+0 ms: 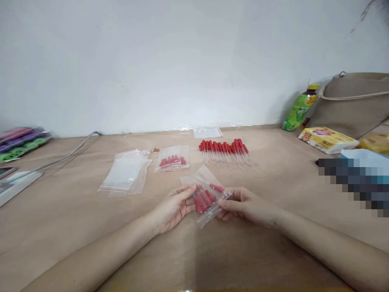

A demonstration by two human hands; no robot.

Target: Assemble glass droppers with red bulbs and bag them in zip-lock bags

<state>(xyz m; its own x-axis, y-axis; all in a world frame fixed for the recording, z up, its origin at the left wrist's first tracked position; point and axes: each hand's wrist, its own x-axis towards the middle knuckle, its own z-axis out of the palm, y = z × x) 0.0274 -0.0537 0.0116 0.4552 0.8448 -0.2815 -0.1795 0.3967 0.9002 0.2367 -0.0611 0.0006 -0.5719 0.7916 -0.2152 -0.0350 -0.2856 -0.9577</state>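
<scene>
Between my two hands is a clear zip bag (209,178) holding several droppers with red rubber bulbs (204,199). My left hand (176,207) pinches the bag's left side, thumb on top. On the right, my right hand (240,205) grips the bag near its zip edge, with the thumb in front. Beyond the hands lies a row of loose droppers (226,151), red bulbs away from me and thin clear stems toward me. A filled bag of droppers (172,160) rests behind my left hand. Flat clear zip bags (123,172) lie farther left.
Another flat bag (208,132) lies by the wall. At right stand a green drink bottle (300,107), a yellow tissue pack (328,140) and a grey-brown handbag (352,105). A cable (69,156) and packs of coloured items (22,144) are at left.
</scene>
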